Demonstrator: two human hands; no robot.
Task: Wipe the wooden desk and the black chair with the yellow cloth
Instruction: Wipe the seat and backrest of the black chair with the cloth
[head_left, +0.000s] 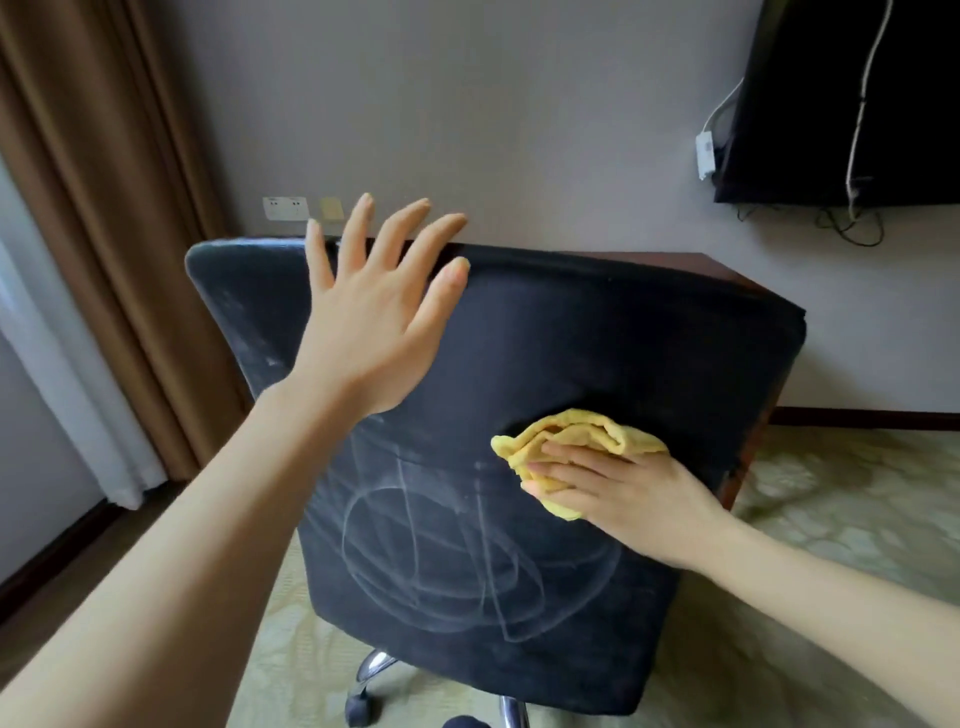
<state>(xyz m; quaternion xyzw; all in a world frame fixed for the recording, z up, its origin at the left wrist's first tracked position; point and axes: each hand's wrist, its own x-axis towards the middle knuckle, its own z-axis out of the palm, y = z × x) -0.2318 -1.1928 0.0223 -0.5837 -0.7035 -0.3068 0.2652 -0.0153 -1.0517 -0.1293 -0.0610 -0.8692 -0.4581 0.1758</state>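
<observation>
The black chair fills the middle of the view, its backrest turned toward me, with pale chalky streaks across the lower half. My right hand presses the bunched yellow cloth flat against the backrest, fingers straight on top of it. My left hand is spread wide in front of the backrest's upper left part, fingers apart, holding nothing. Only a thin strip of the wooden desk shows behind the top edge of the chair.
Brown curtains hang at the left with a white sheer beside them. A wall socket sits low on the grey wall. A dark screen with white cables hangs at the upper right. Chrome chair legs stand on patterned carpet.
</observation>
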